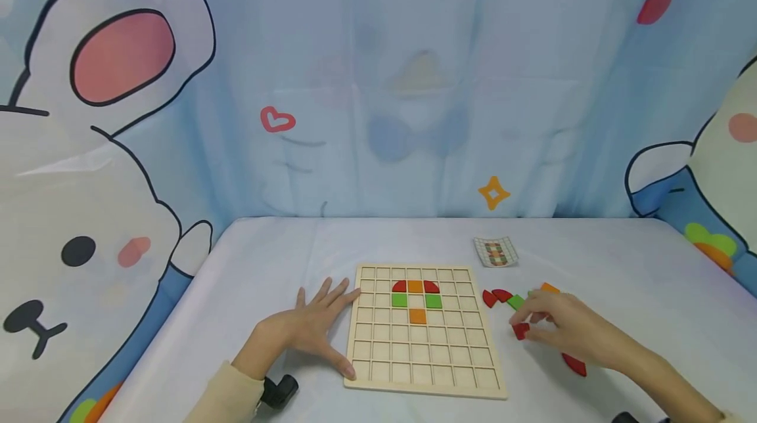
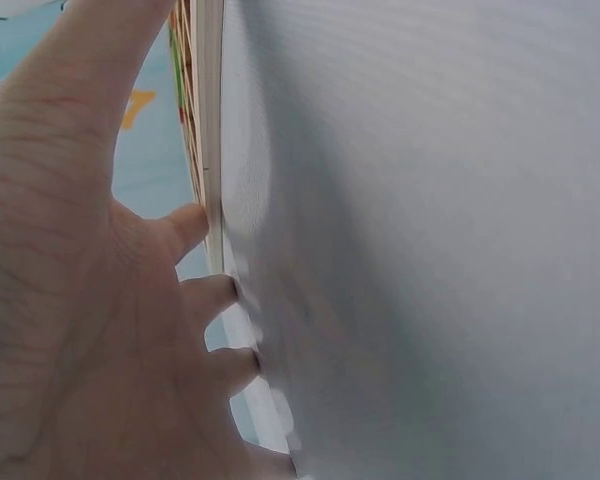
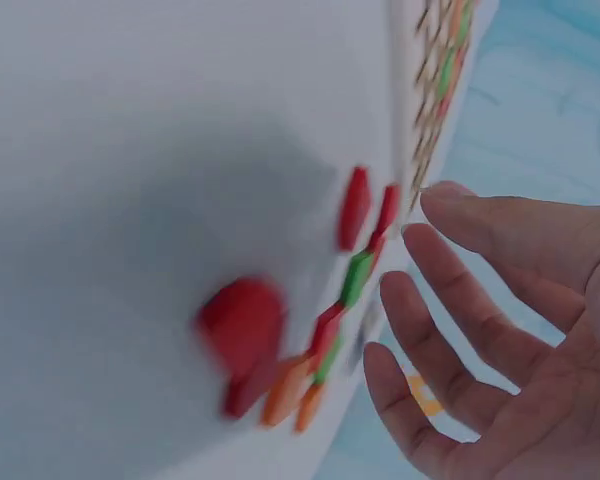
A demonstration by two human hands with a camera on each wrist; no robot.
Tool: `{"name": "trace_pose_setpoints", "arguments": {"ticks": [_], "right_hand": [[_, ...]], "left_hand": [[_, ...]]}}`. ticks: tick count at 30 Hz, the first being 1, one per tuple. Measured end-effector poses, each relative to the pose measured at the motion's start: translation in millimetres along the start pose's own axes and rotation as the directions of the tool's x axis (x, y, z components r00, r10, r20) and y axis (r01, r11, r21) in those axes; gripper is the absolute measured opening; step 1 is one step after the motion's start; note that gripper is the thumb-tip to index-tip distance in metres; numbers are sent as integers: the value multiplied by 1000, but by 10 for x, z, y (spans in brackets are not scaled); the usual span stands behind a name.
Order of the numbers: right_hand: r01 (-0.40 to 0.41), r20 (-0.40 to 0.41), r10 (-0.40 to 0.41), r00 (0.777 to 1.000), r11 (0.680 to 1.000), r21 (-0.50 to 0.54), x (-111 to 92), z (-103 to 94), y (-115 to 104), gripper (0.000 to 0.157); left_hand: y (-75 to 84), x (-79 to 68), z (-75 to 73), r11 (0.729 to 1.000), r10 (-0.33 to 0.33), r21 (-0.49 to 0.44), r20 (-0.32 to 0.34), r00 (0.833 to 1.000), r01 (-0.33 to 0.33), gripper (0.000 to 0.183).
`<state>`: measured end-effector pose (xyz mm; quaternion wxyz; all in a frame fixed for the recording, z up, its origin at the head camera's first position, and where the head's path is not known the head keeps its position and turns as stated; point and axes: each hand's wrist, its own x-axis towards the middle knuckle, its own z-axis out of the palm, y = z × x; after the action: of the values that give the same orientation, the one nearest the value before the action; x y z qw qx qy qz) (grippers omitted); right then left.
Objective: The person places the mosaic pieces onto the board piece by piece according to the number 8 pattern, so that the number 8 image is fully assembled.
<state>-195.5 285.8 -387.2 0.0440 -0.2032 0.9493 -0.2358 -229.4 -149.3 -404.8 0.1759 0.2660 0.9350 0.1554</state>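
Observation:
A wooden grid board (image 1: 426,389) lies on the white cloth. Several tiles are set in its upper cells: two red quarter-rounds, green squares such as one (image 1: 434,301) at the right, and two orange squares, one (image 1: 417,316) lower down. My left hand (image 1: 313,328) is spread along the board's left side, thumb at the lower corner and index fingertip at the edge. To the right of the board, my right hand (image 1: 568,328) hovers over loose tiles, fingers loosely bent. A red tile (image 1: 520,331) shows between its thumb and fingertips; in the right wrist view the fingers (image 3: 450,350) hold nothing.
Loose red quarter-rounds (image 1: 489,298), a green tile (image 1: 516,302) and an orange tile (image 1: 550,288) lie around the right hand. Another red tile (image 1: 574,364) sits under the wrist. A small pattern card (image 1: 495,252) rests behind the board. A printed curtain (image 1: 414,167) hangs beyond the table.

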Motion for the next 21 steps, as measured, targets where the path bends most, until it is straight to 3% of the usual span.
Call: {"name": "trace_pose_setpoints", "arguments": {"ticks": [3,8,21], "right_hand": [[-112,-9,112,994,993,-33,-133,-11,184,21],[-188,-47,187,981,982,-12,-288,41,383,24],[-349,-33,350,936,936,43,-293,65,455,35]], "left_hand": [[3,11,1,1000,-2,3,-3,1000,2,128],[0,9,-2,1000,-7,6,-6,1000,7,128],[-12,11,3,1000,1,-2,6,1000,-1,129]]}}
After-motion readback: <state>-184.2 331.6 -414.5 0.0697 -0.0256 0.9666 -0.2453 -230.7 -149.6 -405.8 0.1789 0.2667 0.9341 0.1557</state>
